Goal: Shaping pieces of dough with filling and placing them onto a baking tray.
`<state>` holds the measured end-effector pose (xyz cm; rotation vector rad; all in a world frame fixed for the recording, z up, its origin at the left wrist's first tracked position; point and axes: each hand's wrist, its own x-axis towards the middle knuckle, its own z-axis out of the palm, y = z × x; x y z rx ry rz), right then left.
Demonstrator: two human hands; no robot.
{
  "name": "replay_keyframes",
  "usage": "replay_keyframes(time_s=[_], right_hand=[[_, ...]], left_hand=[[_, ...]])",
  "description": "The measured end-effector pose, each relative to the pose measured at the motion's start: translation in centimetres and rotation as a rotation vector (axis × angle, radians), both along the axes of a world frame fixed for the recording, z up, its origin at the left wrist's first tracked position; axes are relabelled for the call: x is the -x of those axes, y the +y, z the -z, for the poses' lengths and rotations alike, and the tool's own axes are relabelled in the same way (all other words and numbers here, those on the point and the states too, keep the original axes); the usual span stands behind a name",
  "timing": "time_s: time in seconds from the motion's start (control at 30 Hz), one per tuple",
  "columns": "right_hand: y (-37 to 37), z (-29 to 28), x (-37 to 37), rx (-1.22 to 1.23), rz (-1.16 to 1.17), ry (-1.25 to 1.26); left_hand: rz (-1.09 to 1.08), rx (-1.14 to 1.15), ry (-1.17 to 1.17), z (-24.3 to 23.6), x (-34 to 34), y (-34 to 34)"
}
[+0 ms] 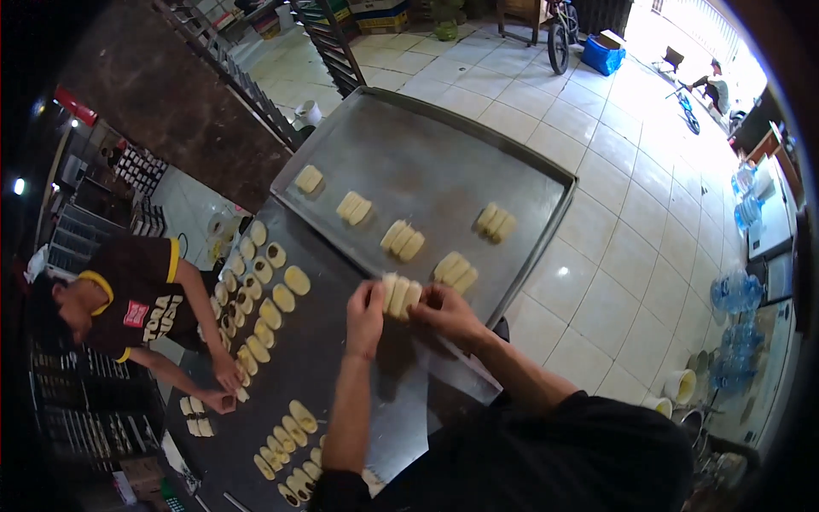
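Note:
Between my two hands is a small row of dough rolls [399,295] set side by side, raised over the near edge of a large metal baking tray [444,162]. My left hand [365,314] pinches the row's left end. The fingers of my right hand [448,314] close on its right end. On the tray lie several like groups of dough rolls [402,240], the closest [455,271] just beyond my right hand. Flat oval dough pieces [270,313], some with dark filling, lie in rows on the dark table [341,375] to the left.
Across the table at left, a co-worker [136,299] in a brown shirt handles dough, near two finished groups [197,416]. More filled dough ovals [290,439] sit at the near side. A metal rack [328,43] stands behind the tray. Water bottles [738,290] line the right.

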<state>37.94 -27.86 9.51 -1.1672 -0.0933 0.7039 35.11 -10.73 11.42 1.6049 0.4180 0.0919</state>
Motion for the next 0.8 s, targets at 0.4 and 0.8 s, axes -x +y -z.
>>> replay_keyframes(time_s=[0.4,0.8], right_hand=[[-1.2,4.7,-21.3,0.779,0.318,-0.264],[-1.9,-1.0,-23.0,0.841,0.258,-1.044]], left_hand=[[0.434,-0.753,0.189,5.9,-26.5,-2.0],[-0.124,-0.717,-0.161,1.2,-12.3,-0.9]])
